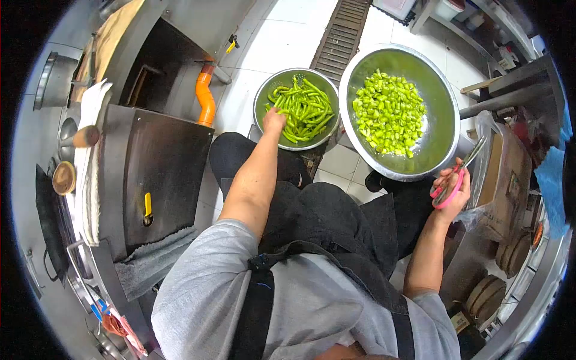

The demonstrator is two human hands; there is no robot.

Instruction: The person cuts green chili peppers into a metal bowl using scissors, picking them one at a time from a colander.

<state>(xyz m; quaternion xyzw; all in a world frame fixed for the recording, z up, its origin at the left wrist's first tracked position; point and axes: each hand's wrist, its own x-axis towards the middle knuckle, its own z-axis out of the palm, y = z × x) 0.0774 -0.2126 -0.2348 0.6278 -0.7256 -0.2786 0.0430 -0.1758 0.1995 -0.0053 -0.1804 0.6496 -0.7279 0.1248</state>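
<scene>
My left hand (275,120) reaches over the near left rim of a smaller metal bowl (259,99) with holes in its wall. Long whole green peppers (306,111) fill this bowl, and the fingers close on one of them at the pile's edge. In my right hand (453,195) is a pair of scissors (447,191) with pink handles, its blades pointing up and away. The hand is beside the near right rim of a large metal bowl (444,102). Short cut pieces of green pepper (390,111) lie heaped inside it.
A floor drain grate (342,33) runs beyond the bowls across white tiles. On the left stand a steel cabinet (162,174) and an orange pipe (205,96). A cardboard box (504,180) with clear plastic is close to my right hand, below a metal shelf.
</scene>
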